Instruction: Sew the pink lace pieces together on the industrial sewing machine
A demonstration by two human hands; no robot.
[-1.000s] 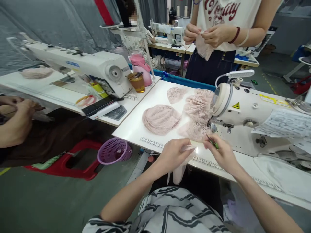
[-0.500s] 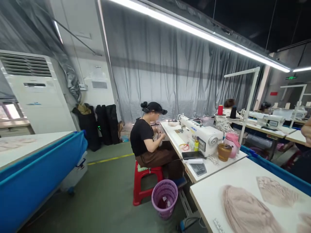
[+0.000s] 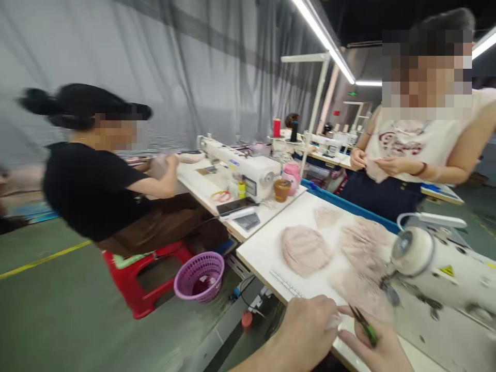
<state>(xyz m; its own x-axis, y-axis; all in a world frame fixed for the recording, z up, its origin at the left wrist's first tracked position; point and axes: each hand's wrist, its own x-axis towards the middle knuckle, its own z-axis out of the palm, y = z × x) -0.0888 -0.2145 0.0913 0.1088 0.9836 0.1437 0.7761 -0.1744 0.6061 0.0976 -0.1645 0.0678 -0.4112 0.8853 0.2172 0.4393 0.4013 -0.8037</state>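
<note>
At the lower edge of the view, my left hand [image 3: 304, 330] is closed, with a small pale piece of fabric [image 3: 334, 321] showing blurred at its fingertips. My right hand [image 3: 382, 349] is beside it, its fingers bent around green-handled thread snips [image 3: 366, 326] whose dark blades point up and left. The fingertips of both hands come close together over the table's near edge. Beyond them on the white table [image 3: 256, 253] lie a round gathered pink fabric piece [image 3: 306, 250] and more crumpled pink fabric [image 3: 364, 243].
A sewing machine [image 3: 445, 268] stands at right. At left a co-worker [image 3: 89, 191] sits on a red stool [image 3: 141, 294] beside a purple basket [image 3: 199, 279] and another machine [image 3: 248, 173]. A standing person [image 3: 418, 139] across the table holds pale fabric.
My view has swung right and down. Both my hands, the near sewing machine and the standing person have come into sight; the seated co-worker now appears larger and farther left.
</note>
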